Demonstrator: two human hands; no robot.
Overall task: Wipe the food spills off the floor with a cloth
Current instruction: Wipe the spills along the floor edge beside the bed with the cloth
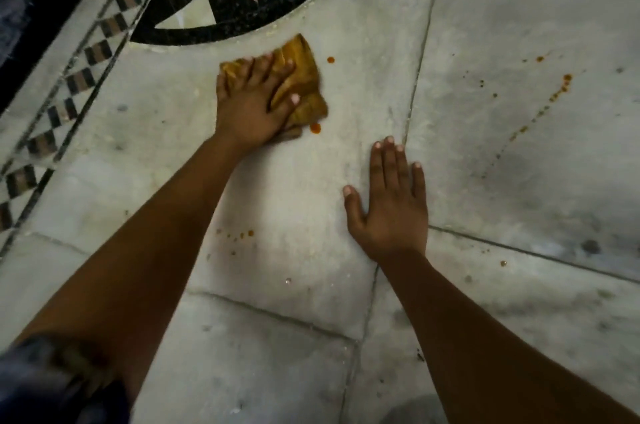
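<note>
Floor (502,25) of grey marble fills the frame. The left hand (251,101), fingers spread flat, presses the yellow cloth (304,77) down at upper centre. The right hand (391,202) lies flat at centre, holding nothing. Press firmly and sweep over the orange drop (315,127) beside the cloth's lower edge. No writing shows.

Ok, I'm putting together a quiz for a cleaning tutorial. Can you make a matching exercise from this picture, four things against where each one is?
Things:
1. left hand
2. right hand
3. trail of orange drops
4. black inlay

Places:
A. flat on the bare floor
B. beyond the cloth, at the top of the view
C. pressing on the cloth
D. on the tile to the right of both hands

Pairs: 1-C, 2-A, 3-D, 4-B
</note>
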